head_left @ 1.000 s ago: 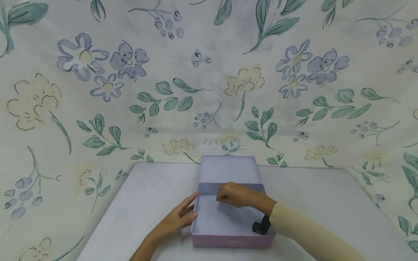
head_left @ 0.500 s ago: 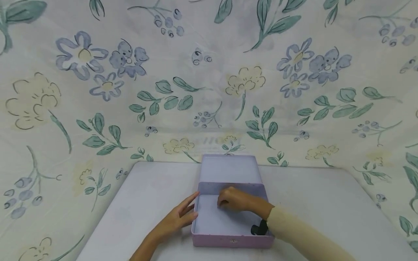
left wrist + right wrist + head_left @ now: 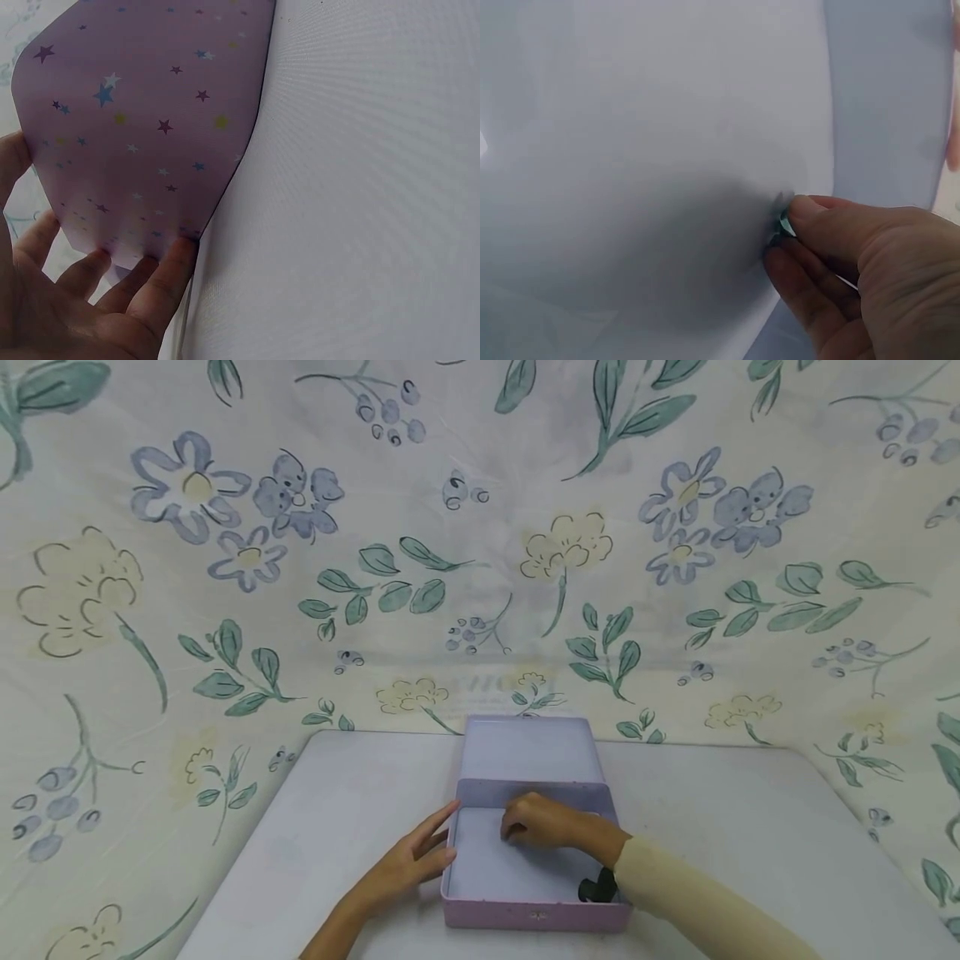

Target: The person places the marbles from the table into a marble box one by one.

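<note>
A lilac box point(image 3: 536, 916) with its lid point(image 3: 531, 750) raised stands on the table in the head view. In the left wrist view, small stars dot its outer side point(image 3: 142, 142). My left hand point(image 3: 411, 865) rests its extended fingertips against the box's left side. My right hand point(image 3: 542, 822) is inside the box, towards the back. Between thumb and fingers it pinches a small, shiny teal piece point(image 3: 786, 224), seen in the right wrist view close to the pale box floor point(image 3: 667, 135). Fingers cover most of the piece, so its full shape is hidden.
A white table point(image 3: 360, 793) extends on both sides of the box. Behind it hangs a floral cloth point(image 3: 480, 568). A black device point(image 3: 597, 887) sits under the right wrist, over the box's front right corner.
Over the second, my right hand has lowered slightly towards the box floor and come a little nearer the front. In the last half second it barely moves. My left hand stays at the box's side.
</note>
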